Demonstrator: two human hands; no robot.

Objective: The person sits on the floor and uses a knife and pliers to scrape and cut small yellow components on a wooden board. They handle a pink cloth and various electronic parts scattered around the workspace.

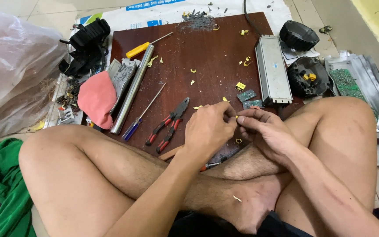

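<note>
My left hand (209, 129) and my right hand (266, 131) meet over my crossed legs, fingertips pinched together on a small yellow piece (236, 117). What the piece is cannot be told; most of it is hidden by the fingers. Both hands hover above the near edge of a dark red wooden board (207, 57). Red-handled pliers (168, 125) lie just left of my left hand. Two small green circuit boards (247, 97) lie just beyond my fingers.
On the board lie a long metal tube (132, 87), a yellow-handled screwdriver (143, 46), a blue-handled screwdriver (141, 115), a grey metal box (272, 70) and yellow scraps. Black round parts (305, 77) and a green circuit board (346, 83) sit right; a pink cloth (96, 98) and plastic bag (14, 66) left.
</note>
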